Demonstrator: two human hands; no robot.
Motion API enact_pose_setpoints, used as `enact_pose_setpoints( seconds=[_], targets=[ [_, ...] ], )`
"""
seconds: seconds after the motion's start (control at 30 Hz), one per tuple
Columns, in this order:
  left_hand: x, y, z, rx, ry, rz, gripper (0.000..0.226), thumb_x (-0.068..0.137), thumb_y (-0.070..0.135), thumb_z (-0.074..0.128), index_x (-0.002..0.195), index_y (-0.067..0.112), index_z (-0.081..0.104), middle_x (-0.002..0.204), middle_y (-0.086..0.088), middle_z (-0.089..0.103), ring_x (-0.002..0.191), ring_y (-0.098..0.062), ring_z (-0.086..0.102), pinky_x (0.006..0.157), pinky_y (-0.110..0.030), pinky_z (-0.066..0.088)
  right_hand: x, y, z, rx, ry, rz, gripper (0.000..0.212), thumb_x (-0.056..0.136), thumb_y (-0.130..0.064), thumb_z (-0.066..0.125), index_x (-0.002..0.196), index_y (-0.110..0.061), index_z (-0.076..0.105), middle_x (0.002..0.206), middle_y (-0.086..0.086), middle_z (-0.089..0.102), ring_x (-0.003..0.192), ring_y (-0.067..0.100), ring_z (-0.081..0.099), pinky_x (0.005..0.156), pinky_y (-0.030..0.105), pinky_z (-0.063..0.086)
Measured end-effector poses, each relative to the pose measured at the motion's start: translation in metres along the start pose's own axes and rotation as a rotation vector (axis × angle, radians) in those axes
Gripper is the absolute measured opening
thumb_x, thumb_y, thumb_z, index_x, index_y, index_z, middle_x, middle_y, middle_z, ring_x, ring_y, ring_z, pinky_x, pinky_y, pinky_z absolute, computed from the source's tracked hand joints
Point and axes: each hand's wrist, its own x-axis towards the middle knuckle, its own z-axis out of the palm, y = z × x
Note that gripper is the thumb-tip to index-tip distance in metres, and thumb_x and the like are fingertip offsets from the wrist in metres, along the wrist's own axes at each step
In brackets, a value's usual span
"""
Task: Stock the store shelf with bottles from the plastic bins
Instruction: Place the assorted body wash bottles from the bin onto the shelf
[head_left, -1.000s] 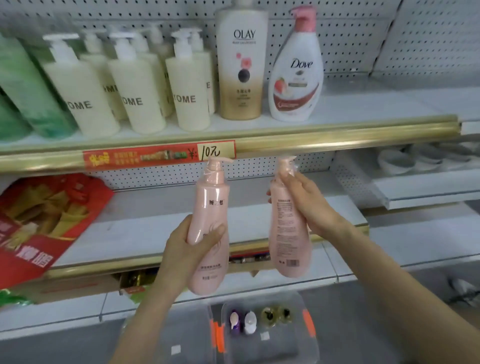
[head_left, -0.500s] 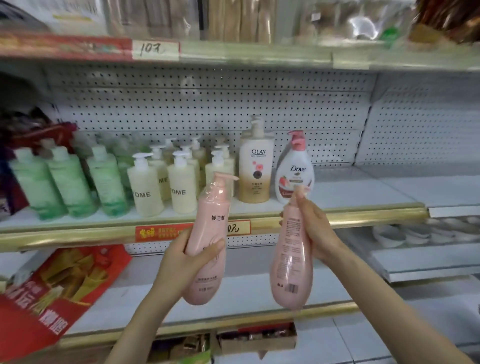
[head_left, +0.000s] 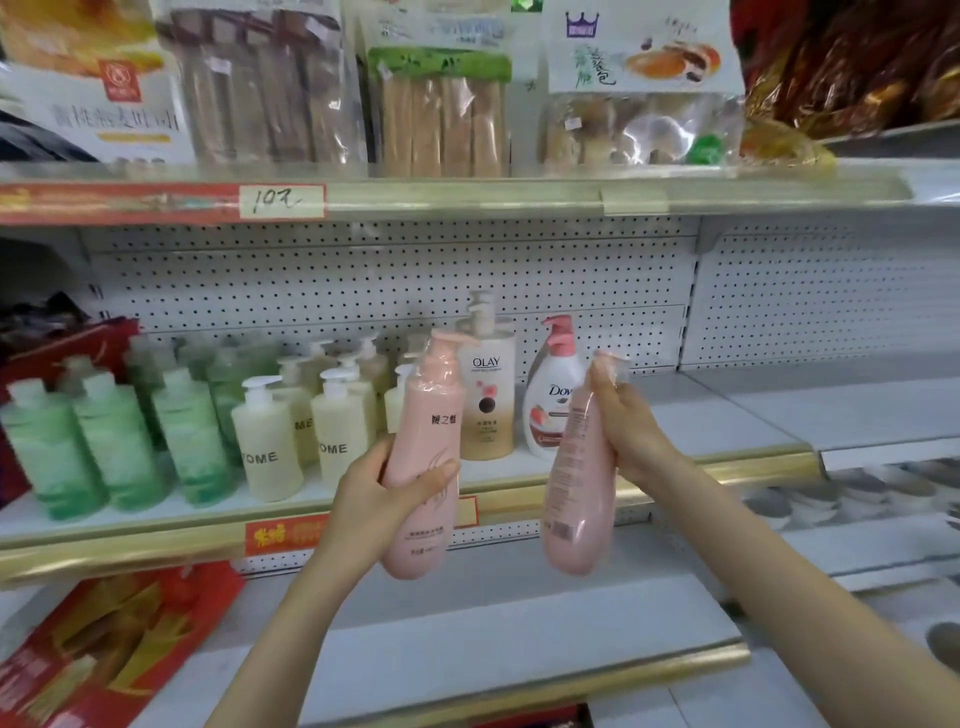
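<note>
The left hand (head_left: 371, 499) has its fingers round the first bottle (head_left: 434, 410) at mid-body. The right hand (head_left: 634, 431) has its fingers on the neck of the second bottle (head_left: 576, 499), whose body hangs below them. Behind, between both sets of fingers, the Olay bottle (head_left: 488, 410) and the Dove bottle (head_left: 550, 400) stand on the shelf (head_left: 727, 467).

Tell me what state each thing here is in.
left hand, grips the left pink bottle at its middle.
right hand, grips the right pink bottle at its neck.
left pink bottle, held off the shelf, pump up.
right pink bottle, held off the shelf, back label showing.
Olay bottle, standing upright on shelf.
Dove bottle, standing upright beside it.
cream bottles, upright in rows.
green bottles, upright in rows.
</note>
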Motion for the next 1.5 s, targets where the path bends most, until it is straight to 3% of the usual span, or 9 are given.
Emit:
enact_pose_setpoints(
  seconds=[0.17, 0.3, 0.47, 0.6, 0.87, 1.1, 1.3, 1.4, 1.5],
  targets=[
    [0.024, 0.006, 0.032, -0.011, 0.005, 0.009, 0.048, 0.048, 0.047, 0.077, 0.089, 0.024, 0.067, 0.081, 0.010, 0.073, 0.070, -0.005, 0.068, 0.061, -0.022, 0.048, 0.051, 0.008, -0.028, -0.155, 0.108, -0.066, 0.057, 0.088, -0.059, 0.050, 0.109, -0.007, 0.042, 0.086, 0.008, 0.056, 0.076, 0.025, 0.060, 0.075, 0.045, 0.055],
    [0.046, 0.008, 0.060, -0.016, 0.011, 0.007, 0.048, 0.049, 0.046, 0.078, 0.091, 0.024, 0.067, 0.082, 0.010, 0.073, 0.070, -0.005, 0.068, 0.063, -0.024, 0.048, 0.100, 0.009, -0.056, -0.144, 0.180, -0.091, 0.055, 0.091, -0.049, 0.052, 0.121, -0.005, 0.038, 0.087, 0.005, 0.051, 0.076, 0.021, 0.055, 0.067, 0.032, 0.046],
    [0.073, 0.009, 0.090, -0.006, 0.031, 0.010, 0.033, 0.065, 0.027, 0.081, 0.095, 0.023, 0.068, 0.087, 0.007, 0.074, 0.079, -0.012, 0.070, 0.070, -0.031, 0.054, 0.159, 0.012, -0.078, -0.193, 0.252, -0.075, 0.056, 0.093, -0.043, 0.052, 0.128, -0.007, 0.028, 0.117, 0.010, 0.048, 0.101, 0.026, 0.050, 0.079, 0.034, 0.038],
    [0.085, 0.009, 0.108, 0.027, 0.058, 0.012, 0.022, 0.075, 0.018, 0.075, 0.094, 0.025, 0.066, 0.085, 0.013, 0.073, 0.076, -0.007, 0.068, 0.061, -0.022, 0.051, 0.199, 0.020, -0.078, -0.253, 0.315, -0.030, 0.065, 0.092, -0.042, 0.053, 0.137, -0.004, 0.024, 0.137, 0.019, 0.035, 0.124, 0.035, 0.039, 0.101, 0.047, 0.037],
    [0.096, 0.006, 0.121, 0.056, 0.101, -0.025, 0.022, 0.073, 0.019, 0.076, 0.093, 0.023, 0.067, 0.083, 0.011, 0.073, 0.074, -0.010, 0.069, 0.061, -0.024, 0.050, 0.233, 0.054, -0.072, -0.329, 0.397, -0.062, 0.064, 0.096, -0.025, 0.052, 0.144, -0.004, 0.016, 0.143, 0.026, 0.021, 0.133, 0.039, 0.020, 0.110, 0.044, 0.020],
    [0.097, 0.004, 0.128, 0.058, 0.130, -0.047, 0.040, 0.057, 0.039, 0.078, 0.093, 0.026, 0.067, 0.085, 0.011, 0.073, 0.079, -0.013, 0.069, 0.065, -0.029, 0.052, 0.238, 0.065, -0.077, -0.424, 0.173, -0.030, 0.086, 0.082, -0.001, 0.062, 0.146, -0.004, 0.005, 0.145, 0.023, 0.017, 0.136, 0.037, 0.018, 0.112, 0.041, 0.023],
    [0.096, 0.000, 0.130, 0.046, 0.139, -0.061, 0.033, 0.064, 0.025, 0.085, 0.092, 0.022, 0.068, 0.083, 0.003, 0.074, 0.081, -0.021, 0.069, 0.065, -0.031, 0.052, 0.235, 0.083, -0.138, -0.348, -0.387, 0.213, 0.084, 0.078, 0.003, 0.071, 0.140, -0.011, 0.016, 0.124, 0.004, 0.043, 0.120, 0.023, 0.042, 0.097, 0.036, 0.037],
    [0.097, 0.000, 0.133, 0.050, 0.141, -0.058, 0.033, 0.063, 0.030, 0.083, 0.092, 0.022, 0.068, 0.082, 0.003, 0.074, 0.078, -0.019, 0.069, 0.064, -0.031, 0.052, 0.233, 0.094, -0.145, -0.392, -0.403, 0.188, 0.073, 0.075, 0.002, 0.074, 0.130, -0.013, 0.027, 0.108, -0.006, 0.048, 0.104, 0.016, 0.049, 0.090, 0.032, 0.038],
    [0.100, -0.003, 0.136, 0.060, 0.164, -0.069, 0.019, 0.072, 0.018, 0.079, 0.087, 0.020, 0.068, 0.074, 0.006, 0.073, 0.072, -0.016, 0.067, 0.061, -0.028, 0.049, 0.237, 0.105, -0.136, -0.481, -0.270, 0.081, 0.077, 0.067, -0.016, 0.085, 0.122, -0.012, 0.031, 0.114, 0.003, 0.046, 0.104, 0.020, 0.049, 0.085, 0.034, 0.042]
  ],
)
